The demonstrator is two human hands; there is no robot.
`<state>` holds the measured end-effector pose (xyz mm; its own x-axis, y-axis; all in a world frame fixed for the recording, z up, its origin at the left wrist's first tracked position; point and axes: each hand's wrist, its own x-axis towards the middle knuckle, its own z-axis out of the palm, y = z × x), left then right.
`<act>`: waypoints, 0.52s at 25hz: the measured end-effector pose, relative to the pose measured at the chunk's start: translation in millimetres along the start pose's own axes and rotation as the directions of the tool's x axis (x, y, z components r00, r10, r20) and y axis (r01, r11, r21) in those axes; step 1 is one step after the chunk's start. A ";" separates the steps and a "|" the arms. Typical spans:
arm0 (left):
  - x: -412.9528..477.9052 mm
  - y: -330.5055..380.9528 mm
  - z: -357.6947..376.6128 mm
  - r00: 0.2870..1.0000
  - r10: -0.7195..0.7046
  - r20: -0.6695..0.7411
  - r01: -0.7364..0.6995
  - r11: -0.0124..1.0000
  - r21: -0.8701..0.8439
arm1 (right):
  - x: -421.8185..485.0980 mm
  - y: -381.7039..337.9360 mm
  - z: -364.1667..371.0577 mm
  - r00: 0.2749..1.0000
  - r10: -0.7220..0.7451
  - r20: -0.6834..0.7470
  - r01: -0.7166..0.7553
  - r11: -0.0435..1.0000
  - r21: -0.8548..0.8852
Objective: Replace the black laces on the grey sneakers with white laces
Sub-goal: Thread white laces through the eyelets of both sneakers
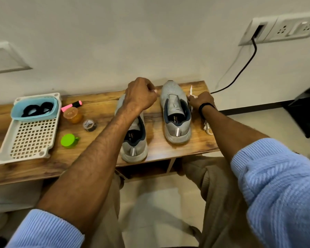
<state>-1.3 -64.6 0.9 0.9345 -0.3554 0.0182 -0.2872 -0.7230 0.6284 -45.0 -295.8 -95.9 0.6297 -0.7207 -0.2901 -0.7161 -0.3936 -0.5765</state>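
Note:
Two grey sneakers stand heel-toward-me on the wooden table [168,153], neither showing laces. My left hand [140,94] hovers curled over the toe of the left sneaker [135,140], pinching what looks like a white lace tip. My right hand [201,101] rests beside the right sneaker [175,111] and grips a white lace [191,90] whose end sticks up past my fingers. More white lace [207,127] lies bundled on the table under my right wrist. The black laces [38,109] lie coiled in a light blue tub [53,111].
The blue tub sits in a white perforated tray [30,138] at the left. Between tray and shoes lie a pink highlighter [72,105], an orange jar [72,114], a tape roll [89,125] and a green lid [68,139]. A black cable [240,72] hangs from the wall socket.

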 end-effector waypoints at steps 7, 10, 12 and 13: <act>-4.2 3.6 0.5 1.000 0.012 0.008 -0.011 0.999 -0.041 | -14.6 -21.1 -10.6 0.992 -0.061 -0.107 0.062 0.998 0.011; -4.2 6.7 -1.7 0.997 -0.078 0.009 0.077 0.946 -0.316 | -36.4 -55.9 -26.7 0.974 -0.179 -0.140 0.205 0.958 0.202; -7.9 11.3 -8.8 0.988 -0.140 0.060 0.151 0.841 -0.520 | -63.0 -82.5 -32.9 0.969 -0.239 -0.062 0.240 0.850 0.469; -11.2 14.3 -13.3 0.985 -0.148 0.083 0.168 0.785 -0.596 | -78.9 -92.4 -35.0 0.958 -0.288 -0.007 0.238 0.778 0.582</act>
<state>-13.1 -63.1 20.0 0.9461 -0.2921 -0.1397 0.0572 -0.2741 0.9600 -39.0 -222.5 7.0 0.8072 -0.5806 -0.1067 -0.2318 -0.1456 -0.9618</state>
